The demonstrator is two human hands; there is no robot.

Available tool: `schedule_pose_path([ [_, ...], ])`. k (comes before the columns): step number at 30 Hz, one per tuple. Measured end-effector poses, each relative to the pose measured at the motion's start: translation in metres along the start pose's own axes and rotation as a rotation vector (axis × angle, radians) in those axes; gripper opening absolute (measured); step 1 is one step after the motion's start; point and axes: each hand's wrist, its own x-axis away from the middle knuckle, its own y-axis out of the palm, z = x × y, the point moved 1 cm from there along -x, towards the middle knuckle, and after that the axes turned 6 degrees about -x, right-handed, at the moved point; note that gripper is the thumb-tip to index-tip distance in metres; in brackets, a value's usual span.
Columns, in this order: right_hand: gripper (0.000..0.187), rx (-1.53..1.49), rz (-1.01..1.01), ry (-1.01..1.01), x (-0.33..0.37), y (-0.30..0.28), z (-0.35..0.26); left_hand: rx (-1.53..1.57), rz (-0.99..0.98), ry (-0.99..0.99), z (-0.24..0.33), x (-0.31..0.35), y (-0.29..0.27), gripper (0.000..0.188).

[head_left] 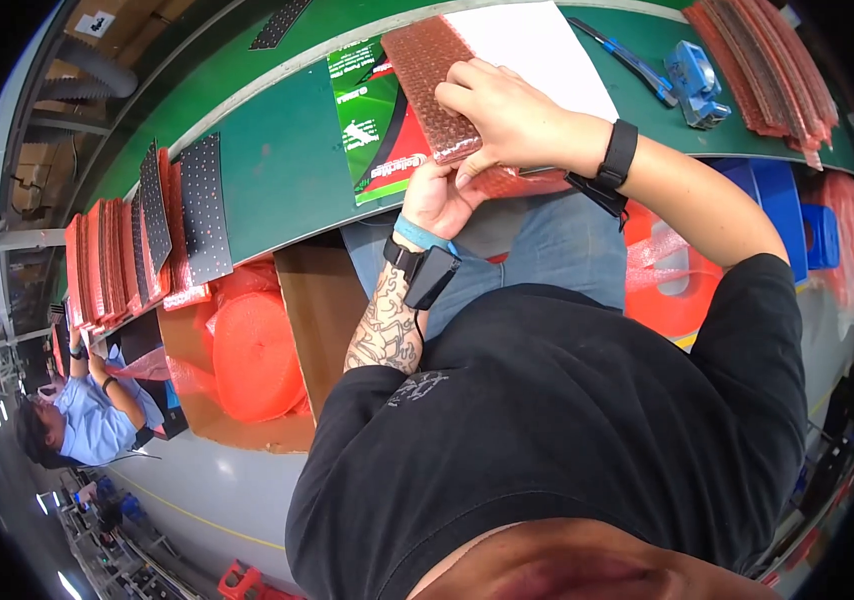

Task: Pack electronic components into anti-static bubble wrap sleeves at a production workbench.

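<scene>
A flat piece wrapped in red bubble wrap (430, 62) lies at the table's near edge, partly over a green and red printed sheet (357, 130). My right hand (512, 115) rests on top of the wrap, fingers curled and thumb at its near end. Palm up, my left hand (437, 200) grips the near end of the wrap from below, its fingertips partly hidden. Some loose wrap (517, 182) hangs by my right wrist. Beyond my right hand lies a white sheet (537, 45).
On the right are a blue and black knife-like tool (627, 62), a blue tape dispenser (695, 85) and a stack of red-wrapped pieces (762, 70). Dotted black panels (205, 205) and more wrapped pieces (107, 260) stand left, above a box with a red bubble-wrap roll (259, 355). A co-worker (102, 410) is farther left.
</scene>
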Motion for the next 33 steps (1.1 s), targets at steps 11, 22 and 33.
schedule_pose_path([
  [11,0.081,0.003,-0.024,0.007,-0.002,-0.004,0.004,-0.461,0.107,0.353,0.002,0.003,-0.019,0.03],
  [22,0.057,-0.49,0.198,0.215,0.033,0.008,0.02,-0.188,0.18,0.186,0.005,0.01,0.006,0.032],
  [33,0.036,-1.998,0.253,0.817,0.094,0.038,0.009,-0.199,0.228,0.174,-0.007,0.005,0.014,0.033],
])
